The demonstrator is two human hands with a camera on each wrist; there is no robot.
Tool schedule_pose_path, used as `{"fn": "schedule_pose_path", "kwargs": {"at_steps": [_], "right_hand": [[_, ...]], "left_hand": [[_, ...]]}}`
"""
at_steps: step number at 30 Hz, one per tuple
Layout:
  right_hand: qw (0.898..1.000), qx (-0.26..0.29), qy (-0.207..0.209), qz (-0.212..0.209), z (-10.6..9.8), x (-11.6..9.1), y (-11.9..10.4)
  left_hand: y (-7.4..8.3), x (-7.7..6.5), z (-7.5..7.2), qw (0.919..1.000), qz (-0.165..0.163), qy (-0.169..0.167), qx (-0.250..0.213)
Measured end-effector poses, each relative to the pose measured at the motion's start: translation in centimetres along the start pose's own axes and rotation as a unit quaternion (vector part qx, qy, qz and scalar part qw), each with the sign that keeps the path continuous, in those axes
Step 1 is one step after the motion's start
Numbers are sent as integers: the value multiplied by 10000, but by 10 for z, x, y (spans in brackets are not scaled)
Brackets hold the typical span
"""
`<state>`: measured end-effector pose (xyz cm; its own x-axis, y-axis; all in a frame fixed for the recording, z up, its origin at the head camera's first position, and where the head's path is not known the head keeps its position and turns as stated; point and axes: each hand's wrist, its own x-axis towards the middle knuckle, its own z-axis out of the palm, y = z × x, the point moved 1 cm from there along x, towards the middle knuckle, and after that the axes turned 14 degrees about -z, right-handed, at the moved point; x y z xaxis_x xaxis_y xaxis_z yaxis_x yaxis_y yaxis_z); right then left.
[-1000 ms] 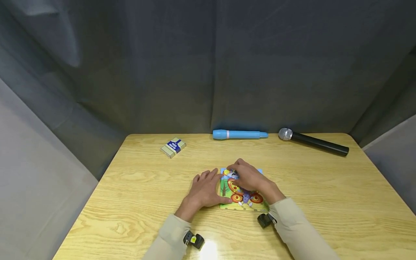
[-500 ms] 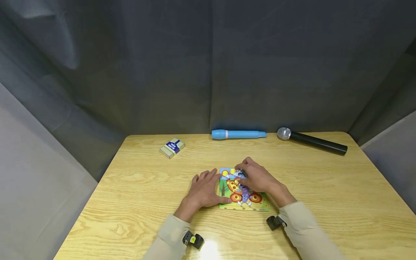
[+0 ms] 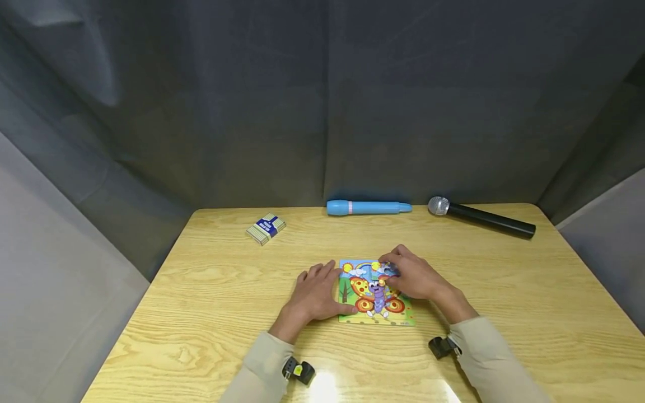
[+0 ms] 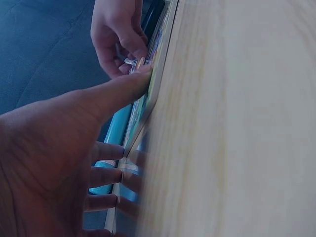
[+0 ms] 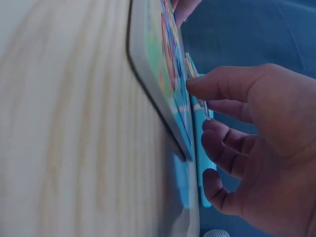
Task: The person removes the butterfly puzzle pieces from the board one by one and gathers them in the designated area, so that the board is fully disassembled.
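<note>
A butterfly jigsaw puzzle (image 3: 378,321) lies flat on the wooden table, with a tree, a sun and a purple butterfly body printed on it. My left hand (image 3: 313,295) rests at its left side, thumb laid over the lower left edge and fingers spread along the table. Over the upper right part of the board, my right hand (image 3: 417,278) pinches a puzzle piece (image 5: 191,66) between thumb and fingers. In the right wrist view that piece is tilted and raised above the board's surface. The right hand covers the board's upper right corner in the head view.
Behind the board lie a blue microphone (image 3: 370,207) and a black microphone (image 3: 486,220) with a silver head, near the table's back edge. A small striped packet (image 3: 266,228) with a blue band sits at the back left. Dark cloth (image 3: 262,112) hangs behind the table (image 3: 201,313).
My right hand has moved rightward over the board with the puzzle piece, uncovering the butterfly's face and left wing. The left hand has stayed at the board's left edge.
</note>
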<state>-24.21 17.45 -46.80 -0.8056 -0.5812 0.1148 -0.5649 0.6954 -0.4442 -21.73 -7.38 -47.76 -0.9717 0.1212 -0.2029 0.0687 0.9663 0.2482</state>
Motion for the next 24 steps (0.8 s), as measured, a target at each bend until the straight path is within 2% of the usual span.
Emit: {"fn": "schedule_pose_path", "kwargs": {"at_steps": [10,17,24], "right_hand": [[9997,-113,231,-50,-9,-19,17],[9997,-132,161,91,-17,-30,28],[9996,-196,216,61,-23,-38,37]], "left_hand": [[1,0,1,10000,21,-21,5],[0,0,1,10000,3,-31,24],[0,0,1,10000,-2,-34,-26]]}}
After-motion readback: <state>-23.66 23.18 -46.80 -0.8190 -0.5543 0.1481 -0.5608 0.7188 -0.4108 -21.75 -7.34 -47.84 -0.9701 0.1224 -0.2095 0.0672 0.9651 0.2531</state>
